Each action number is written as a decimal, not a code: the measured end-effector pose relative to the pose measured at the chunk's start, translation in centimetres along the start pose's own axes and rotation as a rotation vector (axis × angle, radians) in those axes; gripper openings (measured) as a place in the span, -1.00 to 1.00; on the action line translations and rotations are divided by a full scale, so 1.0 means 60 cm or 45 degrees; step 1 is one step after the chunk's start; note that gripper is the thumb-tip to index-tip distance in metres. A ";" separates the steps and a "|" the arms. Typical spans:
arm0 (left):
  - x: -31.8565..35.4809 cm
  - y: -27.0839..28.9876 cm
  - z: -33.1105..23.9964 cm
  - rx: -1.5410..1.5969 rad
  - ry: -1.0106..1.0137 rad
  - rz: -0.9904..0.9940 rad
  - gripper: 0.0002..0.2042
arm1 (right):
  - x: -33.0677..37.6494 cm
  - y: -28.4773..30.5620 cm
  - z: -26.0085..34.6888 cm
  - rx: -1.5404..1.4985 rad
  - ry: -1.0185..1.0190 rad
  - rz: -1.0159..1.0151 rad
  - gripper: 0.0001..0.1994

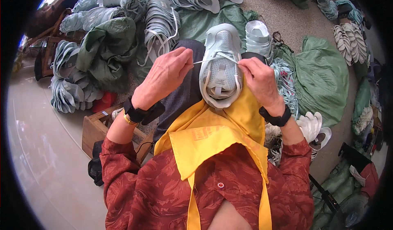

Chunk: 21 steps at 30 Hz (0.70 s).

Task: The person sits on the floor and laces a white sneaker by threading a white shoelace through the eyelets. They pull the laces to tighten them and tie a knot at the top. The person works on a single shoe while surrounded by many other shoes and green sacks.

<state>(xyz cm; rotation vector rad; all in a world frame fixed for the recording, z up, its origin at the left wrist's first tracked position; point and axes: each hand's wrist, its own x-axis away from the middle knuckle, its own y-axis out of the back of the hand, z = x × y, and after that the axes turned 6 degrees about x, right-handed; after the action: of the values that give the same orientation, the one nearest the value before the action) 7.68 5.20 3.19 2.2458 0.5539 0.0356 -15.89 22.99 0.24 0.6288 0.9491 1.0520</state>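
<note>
— Where is the pale shoe seen?
— At the upper centre of the frame.
— By what is its lace held?
— It is pinched by the left hand and the right hand.

Single head-worn fisheye view, left lens of a side-by-side pair. It looks steeply down from head height, facing forward past the far edge of the yellow apron. Range is close to the left hand and right hand, just above centre; the pale floor curves along the left rim.
</note>
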 end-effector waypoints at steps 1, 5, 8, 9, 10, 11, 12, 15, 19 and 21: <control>0.000 0.002 -0.002 -0.042 0.001 -0.030 -0.89 | 0.002 0.003 0.007 0.012 0.000 0.002 -0.90; 0.007 0.007 0.009 -0.184 0.018 -0.101 -0.88 | 0.003 0.011 0.000 0.103 0.014 -0.052 -0.90; 0.011 0.008 0.009 -0.213 0.045 -0.155 -0.88 | 0.002 0.021 -0.001 0.148 0.005 -0.102 -0.91; 0.009 0.010 0.006 -0.214 0.047 -0.174 -0.87 | 0.001 0.023 0.000 0.144 0.009 -0.103 -0.92; 0.004 0.012 0.001 -0.214 0.048 -0.193 -0.87 | -0.001 0.025 0.001 0.139 0.012 -0.104 -0.92; 0.001 0.012 -0.002 -0.214 0.050 -0.212 -0.87 | -0.002 0.026 0.002 0.134 0.016 -0.106 -0.92; 0.000 0.011 -0.002 -0.227 0.045 -0.219 -0.87 | -0.003 0.025 0.005 0.124 0.016 -0.110 -0.92; 0.002 0.003 0.011 -0.273 0.050 -0.198 -0.86 | -0.004 0.023 0.010 0.098 0.006 -0.113 -0.92; 0.013 0.005 0.021 -0.286 0.038 -0.185 -0.86 | 0.010 0.025 0.006 0.087 -0.025 -0.089 -0.92; 0.014 0.009 0.019 -0.300 0.020 -0.240 -0.86 | 0.016 0.027 -0.001 0.094 -0.045 -0.099 -0.93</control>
<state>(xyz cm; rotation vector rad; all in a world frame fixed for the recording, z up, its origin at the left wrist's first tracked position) 8.86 4.43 2.68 1.9590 0.7294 0.0215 -16.47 24.52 1.17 0.6644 0.9776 0.9371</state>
